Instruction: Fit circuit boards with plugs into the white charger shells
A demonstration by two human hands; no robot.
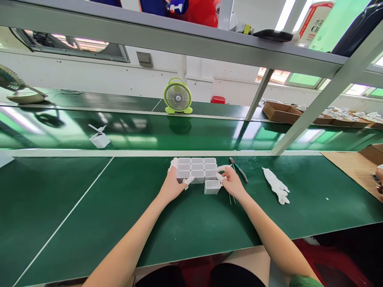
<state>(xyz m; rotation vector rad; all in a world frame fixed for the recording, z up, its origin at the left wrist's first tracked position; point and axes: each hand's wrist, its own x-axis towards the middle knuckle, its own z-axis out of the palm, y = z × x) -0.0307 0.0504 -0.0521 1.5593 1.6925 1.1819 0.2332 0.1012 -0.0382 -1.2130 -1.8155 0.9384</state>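
Observation:
Several small white open-topped plastic boxes (197,167) stand packed together in rows on the green table. One more box (212,187) stands just in front of the block, at its right end. My left hand (175,181) grips the block's left end, thumb at the front and fingers at the side. At the right end, my right hand (230,179) closes round the boxes with thumb and index finger. White coverings sit on fingertips of both hands. Green-handled pliers (239,169) lie beyond my right hand, and thin white strands (232,199) lie below it.
A white glove (275,186) lies to the right, near a cardboard sheet (353,171). Behind the table's ledge stand a green fan (178,97) and a white container (100,139) with a tool in it. Cardboard trays (283,111) hold white parts. A metal shelf (191,36) crosses overhead.

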